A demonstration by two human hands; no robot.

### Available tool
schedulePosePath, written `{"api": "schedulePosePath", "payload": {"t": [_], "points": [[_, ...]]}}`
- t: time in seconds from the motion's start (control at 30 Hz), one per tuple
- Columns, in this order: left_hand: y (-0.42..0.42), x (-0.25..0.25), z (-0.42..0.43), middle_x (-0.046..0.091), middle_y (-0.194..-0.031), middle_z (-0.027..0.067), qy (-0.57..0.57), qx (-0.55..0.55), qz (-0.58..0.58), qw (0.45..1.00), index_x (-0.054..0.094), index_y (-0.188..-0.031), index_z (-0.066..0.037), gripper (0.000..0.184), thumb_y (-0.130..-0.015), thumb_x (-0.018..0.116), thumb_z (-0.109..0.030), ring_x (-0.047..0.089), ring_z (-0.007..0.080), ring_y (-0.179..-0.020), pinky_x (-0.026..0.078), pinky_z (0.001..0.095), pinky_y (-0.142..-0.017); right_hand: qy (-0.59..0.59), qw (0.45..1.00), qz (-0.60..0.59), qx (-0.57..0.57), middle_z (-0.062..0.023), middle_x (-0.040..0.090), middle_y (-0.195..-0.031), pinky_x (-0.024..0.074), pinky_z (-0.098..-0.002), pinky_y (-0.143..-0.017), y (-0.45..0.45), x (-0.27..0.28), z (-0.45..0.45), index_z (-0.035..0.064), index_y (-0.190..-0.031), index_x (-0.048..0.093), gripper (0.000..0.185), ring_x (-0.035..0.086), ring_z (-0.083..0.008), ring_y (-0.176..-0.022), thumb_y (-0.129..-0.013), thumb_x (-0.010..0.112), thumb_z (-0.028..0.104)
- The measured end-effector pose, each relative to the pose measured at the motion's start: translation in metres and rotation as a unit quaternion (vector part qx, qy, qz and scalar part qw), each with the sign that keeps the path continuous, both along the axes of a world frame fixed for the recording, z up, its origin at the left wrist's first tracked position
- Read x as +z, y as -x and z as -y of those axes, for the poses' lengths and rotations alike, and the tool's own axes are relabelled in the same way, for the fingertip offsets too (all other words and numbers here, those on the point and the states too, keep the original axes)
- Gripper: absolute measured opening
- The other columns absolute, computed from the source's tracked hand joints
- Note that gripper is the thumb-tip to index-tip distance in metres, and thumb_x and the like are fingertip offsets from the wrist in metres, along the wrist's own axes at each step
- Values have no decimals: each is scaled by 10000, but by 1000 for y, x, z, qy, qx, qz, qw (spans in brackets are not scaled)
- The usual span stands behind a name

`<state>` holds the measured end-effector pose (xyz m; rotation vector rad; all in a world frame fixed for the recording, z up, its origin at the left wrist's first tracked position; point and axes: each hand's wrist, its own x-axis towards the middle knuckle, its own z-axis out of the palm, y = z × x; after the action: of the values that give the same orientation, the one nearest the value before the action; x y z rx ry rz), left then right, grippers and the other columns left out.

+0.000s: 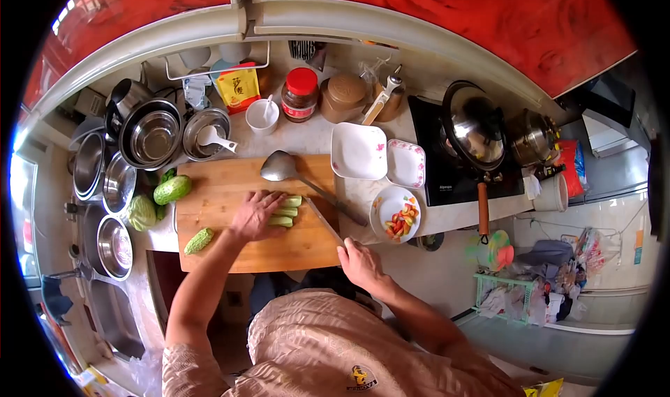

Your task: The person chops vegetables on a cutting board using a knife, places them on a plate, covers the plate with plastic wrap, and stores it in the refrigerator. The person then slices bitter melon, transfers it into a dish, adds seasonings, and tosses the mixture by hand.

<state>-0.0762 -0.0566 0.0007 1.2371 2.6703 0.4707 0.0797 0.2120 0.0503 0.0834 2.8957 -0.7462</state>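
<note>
Head view: green vegetable strips (285, 212) on the wooden cutting board (208, 212) are partly covered by the left hand (257, 215) (laid open, palm down), while a knife (324, 220) is gripped in the right hand (361, 260), blade slanted just beside the strips.

Passable: far-left board (218, 188), up to ladle (278, 166); near edge, between left hand (257, 216) and right hand (361, 263). Obstructed: right side, by ladle, knife (324, 222), plate (380, 224) beyond; left flank, by gourd (173, 190), cabbage (142, 213); near-left corner, by green piece (199, 241).
</note>
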Motion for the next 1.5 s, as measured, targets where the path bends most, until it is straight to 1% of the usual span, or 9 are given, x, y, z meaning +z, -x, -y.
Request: {"api": "schedulePosePath", "payload": {"t": [0.1,0.17,0.27,0.4,0.57,0.73,0.83,1.03,1.5], "points": [[-42,-13,-11,595,-1285,73,-21,184,-48,982,534,-1340,-68,752,-736,716,-477,542,276,-1094,415,432,-899,15,1000,27,-4,-222,649,-821,512,-493,-634,7,4,20,35,-941,548,234,643,-405,-726,-967,514,265],[-63,-19,-21,595,-1283,68,-15,269,-73,960,527,-1348,-64,771,-740,709,-502,547,275,-1076,413,443,-894,23,998,61,-2,-224,641,-816,512,-489,-626,12,4,31,34,-950,545,232,639,-404,-722,-970,513,263],[-76,-11,-33,585,-1304,90,11,344,-50,937,518,-1354,-42,803,-709,745,-463,529,298,-1134,402,451,-937,-7,996,-22,85,-214,610,-830,514,-472,-643,17,1,41,28,-943,535,211,625,-392,-768,-981,500,232],[-76,7,-24,560,-1353,83,9,373,-67,925,511,-1361,-41,837,-689,759,-473,507,307,-1188,386,462,-975,5,994,25,102,-213,620,-851,509,-478,-685,30,10,40,32,-945,531,219,622,-394,-793,-988,486,242],[-71,14,-2,559,-1359,82,-32,312,33,949,513,-1363,-48,899,-635,785,-501,507,286,-1197,391,442,-973,20,994,6,106,-217,634,-883,501,-506,-681,32,4,43,33,-951,520,222,626,-416,-809,-981,506,252],[-79,-7,-13,610,-1275,104,-68,334,-28,940,563,-1314,-52,735,-713,755,-429,551,303,-1097,415,445,-902,90,990,0,104,-230,632,-866,493,-528,-664,34,3,43,30,-946,509,225,623,-439,-792,-973,530,252],[-84,-4,-17,584,-1321,112,-72,350,-13,934,531,-1348,-56,774,-708,770,-419,531,310,-1158,401,461,-956,46,996,14,75,-240,627,-790,496,-501,-633,31,16,45,23,-977,543,257,631,-419,-739,-989,491,275],[-102,3,10,525,-1393,124,-88,333,-21,939,471,-1386,-30,828,-703,791,-370,477,319,-1262,356,464,-1057,38,994,20,102,-229,633,-869,496,-531,-659,23,27,56,28,-969,522,228,628,-435,-766,-975,518,256],[-111,-15,1,505,-1400,134,-73,363,-47,928,441,-1414,-27,768,-774,746,-323,494,340,-1190,385,447,-979,-56,980,109,158,-237,656,-841,509,-551,-660,43,6,63,-4,-973,502,195,647,-444,-761,-961,480,189]]}}
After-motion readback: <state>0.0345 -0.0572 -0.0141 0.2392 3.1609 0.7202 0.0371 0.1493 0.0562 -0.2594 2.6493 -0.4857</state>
